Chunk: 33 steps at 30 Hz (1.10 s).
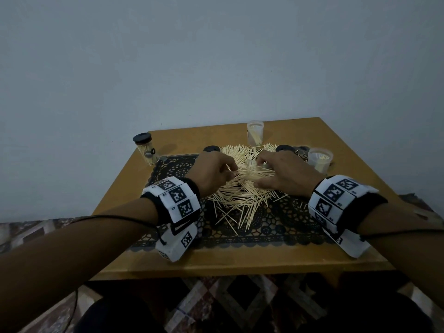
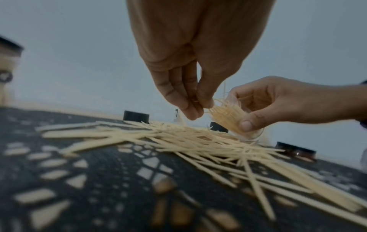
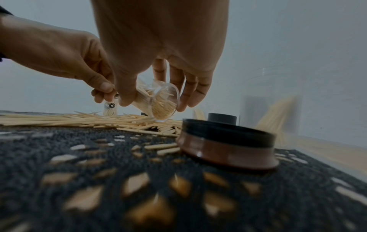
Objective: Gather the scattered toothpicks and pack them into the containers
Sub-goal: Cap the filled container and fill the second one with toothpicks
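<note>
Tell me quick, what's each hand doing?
Left hand: fingertips pinch a few toothpicks at the jar's mouth.
Right hand: grips the tilted clear jar, partly filled with toothpicks.

A home room: small wooden table with lace mat, patterned floor covering.

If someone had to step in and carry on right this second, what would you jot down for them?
Right hand: grips a clear container, tilted over the pile and partly filled.
Left hand: pinches a few toothpicks at that container's mouth.
Loose toothpicks: a big heap on the black lace mat.
Done: one capped container stands full at the far left.
Partly done: two open containers, at the back and at the right, hold some toothpicks.
Loose black lids lie on the mat.
Left: pack the heap, cap the three open containers.
</note>
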Motion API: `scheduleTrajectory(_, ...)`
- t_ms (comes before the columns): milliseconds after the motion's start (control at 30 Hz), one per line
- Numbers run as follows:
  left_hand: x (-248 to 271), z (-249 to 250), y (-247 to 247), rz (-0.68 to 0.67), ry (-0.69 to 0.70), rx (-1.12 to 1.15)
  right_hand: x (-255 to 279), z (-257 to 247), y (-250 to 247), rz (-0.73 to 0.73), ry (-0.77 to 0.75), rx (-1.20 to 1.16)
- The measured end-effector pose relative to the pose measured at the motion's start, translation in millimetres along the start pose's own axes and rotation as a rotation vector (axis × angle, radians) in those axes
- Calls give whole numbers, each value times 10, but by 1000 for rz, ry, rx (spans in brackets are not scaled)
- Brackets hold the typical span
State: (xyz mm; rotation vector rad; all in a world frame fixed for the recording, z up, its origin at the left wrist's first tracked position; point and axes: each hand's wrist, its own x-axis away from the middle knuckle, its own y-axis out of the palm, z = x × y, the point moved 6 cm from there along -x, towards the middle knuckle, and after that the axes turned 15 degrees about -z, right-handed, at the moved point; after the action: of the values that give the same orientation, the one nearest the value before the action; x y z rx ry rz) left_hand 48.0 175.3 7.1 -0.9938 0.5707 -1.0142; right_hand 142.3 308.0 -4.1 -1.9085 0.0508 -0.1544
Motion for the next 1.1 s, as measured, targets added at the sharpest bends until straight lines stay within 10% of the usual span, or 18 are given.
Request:
scheduleTrajectory(467,-55,18,-89,179,77,132,-18,-11,19,-5,-22,11)
scheduleTrajectory(633,-33,-28,154,-194,-42,150,-18,-14,14,5,-22,15)
scheduleTrajectory(1100,-69,72,200,-364,14,243,-30,28,-1,34,-62,-14)
